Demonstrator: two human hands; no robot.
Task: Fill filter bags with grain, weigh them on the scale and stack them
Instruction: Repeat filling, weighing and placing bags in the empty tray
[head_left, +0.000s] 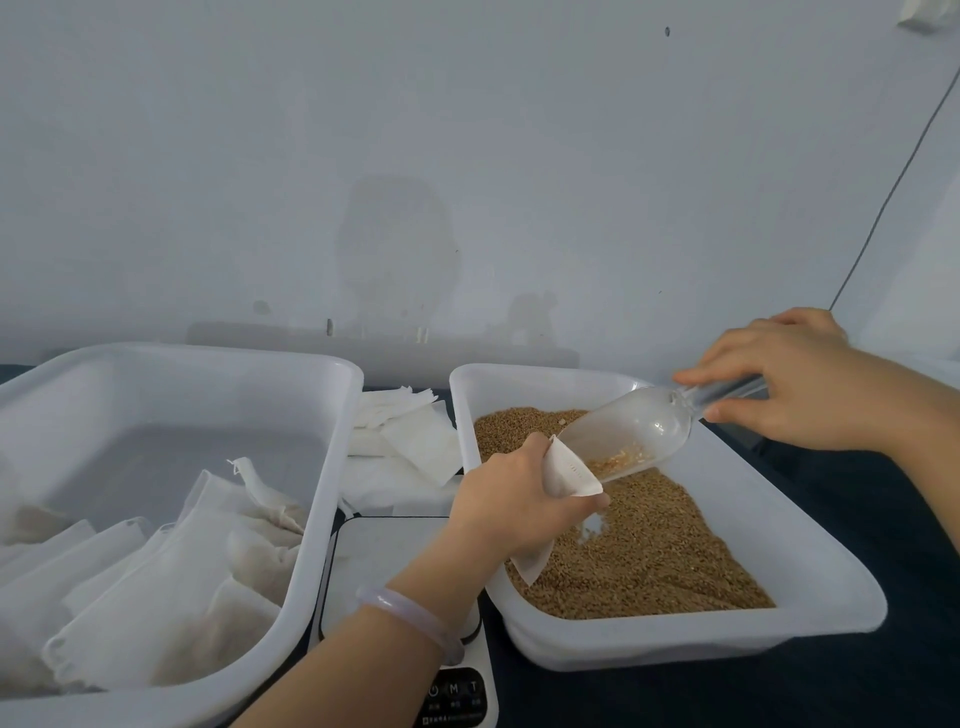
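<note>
Here the left hand (511, 499) grips a white bag (569, 470), fingers and thumb curled round it. The bag's mouth is open and faces up and right. The bag hangs over the grain (649, 551), its lower corner sticking out below the hand near the tub's near-left wall.

The right hand (795, 379) pinches the handle of a clear scoop (634, 431), with fingers on top and thumb underneath. The scoop tilts down to the left, its lip touching or just at the bag's mouth. A few grains lie near that lip; the rest of the bowl looks bare.

The grain fills much of the grain tub (810, 587), a white plastic tray on the right of the dark surface (857, 519). One small patch of the tray's floor shows through the grain just below the left hand.

A larger white left tub (332, 467) holds filled bags (171, 587), lying loosely overlapped in its near-left part. One has a drawstring top pointing up.

Between the two tubs, toward the back, a loose heap of empty bags (410, 447) lies flat. In front of it sits the scale (384, 551), its white platform partly covered by the left forearm. Its dark button panel is at the bottom edge, and the display cannot be read. A pale bracelet (410, 618) circles the left wrist.

Behind stands a grey-white wall (467, 156), with a thin cable (893, 192) slanting across its right side.
</note>
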